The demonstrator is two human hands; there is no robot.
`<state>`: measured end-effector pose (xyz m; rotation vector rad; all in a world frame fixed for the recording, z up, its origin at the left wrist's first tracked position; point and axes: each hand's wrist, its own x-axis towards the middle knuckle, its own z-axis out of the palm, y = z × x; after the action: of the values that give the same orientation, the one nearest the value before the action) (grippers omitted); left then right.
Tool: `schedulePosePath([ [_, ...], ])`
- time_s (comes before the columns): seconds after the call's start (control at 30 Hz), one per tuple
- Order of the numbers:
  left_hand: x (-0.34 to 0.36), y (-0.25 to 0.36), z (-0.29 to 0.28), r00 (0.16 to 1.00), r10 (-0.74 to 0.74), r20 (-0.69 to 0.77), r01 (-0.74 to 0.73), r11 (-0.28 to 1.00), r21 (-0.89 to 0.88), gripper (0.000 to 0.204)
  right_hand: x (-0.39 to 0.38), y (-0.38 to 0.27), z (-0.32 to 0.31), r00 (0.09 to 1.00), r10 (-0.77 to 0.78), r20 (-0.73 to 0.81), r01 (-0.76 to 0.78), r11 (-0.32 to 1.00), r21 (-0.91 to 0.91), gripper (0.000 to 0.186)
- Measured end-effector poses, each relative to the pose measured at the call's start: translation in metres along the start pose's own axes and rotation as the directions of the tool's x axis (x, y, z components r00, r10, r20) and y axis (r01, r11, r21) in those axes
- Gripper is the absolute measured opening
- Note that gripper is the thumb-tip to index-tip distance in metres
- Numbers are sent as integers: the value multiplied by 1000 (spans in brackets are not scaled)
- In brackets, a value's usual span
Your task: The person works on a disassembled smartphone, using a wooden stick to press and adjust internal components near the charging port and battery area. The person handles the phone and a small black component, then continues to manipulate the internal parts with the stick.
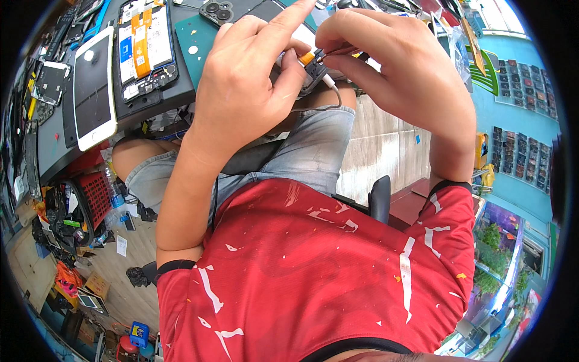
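Over the bench's front edge, my left hand (250, 75) has its thumb and a bent finger closed on an opened phone (312, 78), with the index finger stretched out. An orange flex strip (306, 58) shows on the phone, and a white cable plug (329, 81) sits against its lower end. In a pinch, my right hand (392, 57) holds thin, dark tweezers (339, 52), whose tips are near the orange strip. My fingers hide much of the phone. Behind my left hand lies a green mat (192, 45) with another phone, its triple camera (217, 11) showing.
To the left on the bench lie a white-framed tablet (95, 90) and an opened device with orange flex cables (142, 45). A red basket (96, 196) stands below. The grey cable (322, 108) hangs near my knee. At right is a green plastic chair (482, 75).
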<state>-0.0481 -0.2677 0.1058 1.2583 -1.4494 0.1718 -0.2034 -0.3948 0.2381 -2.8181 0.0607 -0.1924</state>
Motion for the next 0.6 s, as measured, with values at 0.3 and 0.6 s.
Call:
schedulePosePath([
  [0.3, 2, 1, 1, 1000, 3, -10, -3, 999, -34, 62, 2, -15, -19, 968, 186, 166, -154, 970, -189, 17],
  [0.6, 2, 1, 3, 1000, 11, -18, -12, 999, -48, 62, -1, -18, -12, 981, 182, 67, -168, 971, -169, 14],
])
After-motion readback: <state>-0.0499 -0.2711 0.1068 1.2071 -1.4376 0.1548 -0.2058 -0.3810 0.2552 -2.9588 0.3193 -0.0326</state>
